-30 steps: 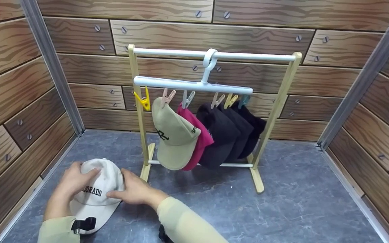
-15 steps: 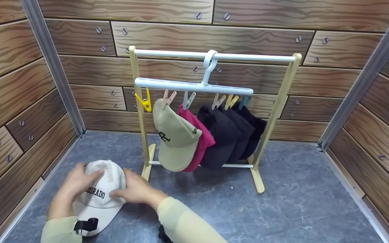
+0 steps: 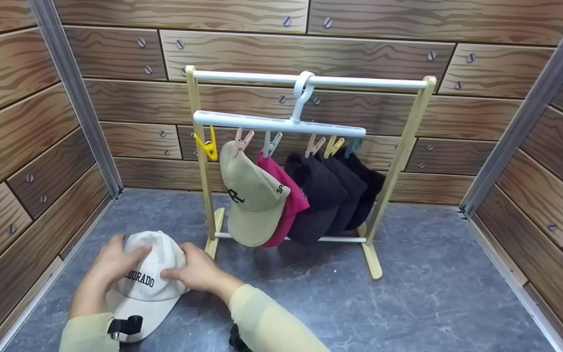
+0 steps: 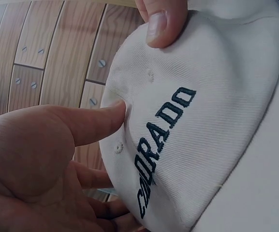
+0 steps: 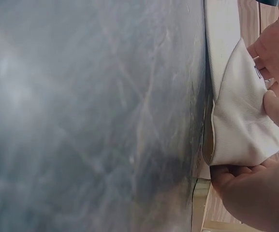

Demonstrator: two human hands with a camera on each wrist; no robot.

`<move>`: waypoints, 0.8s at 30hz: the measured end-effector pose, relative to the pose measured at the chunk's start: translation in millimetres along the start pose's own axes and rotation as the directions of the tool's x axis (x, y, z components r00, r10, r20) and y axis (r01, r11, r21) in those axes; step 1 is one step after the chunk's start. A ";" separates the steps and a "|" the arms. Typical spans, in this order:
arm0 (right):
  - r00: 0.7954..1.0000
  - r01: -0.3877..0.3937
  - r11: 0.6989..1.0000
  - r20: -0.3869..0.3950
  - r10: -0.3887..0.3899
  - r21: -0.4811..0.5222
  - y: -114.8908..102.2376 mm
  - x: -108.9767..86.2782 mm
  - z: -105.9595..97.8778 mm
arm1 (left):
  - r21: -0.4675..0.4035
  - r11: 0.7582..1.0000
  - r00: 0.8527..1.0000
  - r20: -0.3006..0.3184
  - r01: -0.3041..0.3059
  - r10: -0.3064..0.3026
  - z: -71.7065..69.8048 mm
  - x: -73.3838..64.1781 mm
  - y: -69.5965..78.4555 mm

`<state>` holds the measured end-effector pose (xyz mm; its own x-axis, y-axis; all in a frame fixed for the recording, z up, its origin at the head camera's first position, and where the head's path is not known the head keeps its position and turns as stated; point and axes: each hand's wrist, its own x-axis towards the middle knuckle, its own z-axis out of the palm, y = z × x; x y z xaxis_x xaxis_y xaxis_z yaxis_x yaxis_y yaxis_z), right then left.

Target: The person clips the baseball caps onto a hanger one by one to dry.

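Observation:
An off-white baseball cap (image 3: pixel 147 296) with dark lettering lies low over the floor at the front left, its brim toward me. My left hand (image 3: pixel 108 269) grips the crown from the left, thumb across the top and fingers behind. On the other side, my right hand (image 3: pixel 201 269) pinches the crown, its thumb on the front panel. The left wrist view shows the left thumb pressing a dent into the cap (image 4: pixel 212 87). In the right wrist view, fingers of the right hand (image 5: pixel 260 193) curl at the rim of the cap (image 5: pixel 241 116).
A wooden rack (image 3: pixel 411 146) stands behind. Its white hanger (image 3: pixel 252 120) carries several clothespins holding a beige cap (image 3: pixel 257 215), a pink cap (image 3: pixel 291 215) and dark caps (image 3: pixel 315 200). The leftmost yellow clip (image 3: pixel 208 146) holds nothing. Wood-patterned walls enclose the grey floor (image 3: pixel 428 274).
Both hands and the off-white cap have shifted slightly to the right. The grip looks much the same, and the rack with its caps stays in place.

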<state>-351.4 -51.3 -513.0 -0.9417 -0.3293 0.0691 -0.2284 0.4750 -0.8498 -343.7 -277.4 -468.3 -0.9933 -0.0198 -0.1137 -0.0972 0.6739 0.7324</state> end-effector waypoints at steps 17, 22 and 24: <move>0.997 0.075 0.984 -0.045 -0.069 0.160 -6.6 -3.2 -9.0 | -0.038 0.998 0.999 0.014 -0.044 0.045 1.9 -0.1 7.4; 0.992 0.117 0.977 -0.061 -0.107 0.180 -5.0 -3.0 -13.7 | -0.070 0.997 0.999 0.027 -0.038 0.039 4.2 1.7 8.3; 0.991 0.126 0.975 -0.069 -0.116 0.181 -3.7 -2.8 -16.2 | -0.092 0.995 0.998 0.031 -0.049 0.052 5.8 2.1 8.5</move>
<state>-351.9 -38.9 -501.6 -0.9237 -0.3252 0.2026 -0.2970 0.2739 -0.9148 -346.2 -267.5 -466.1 -0.9946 0.0383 -0.0964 -0.0539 0.6029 0.7960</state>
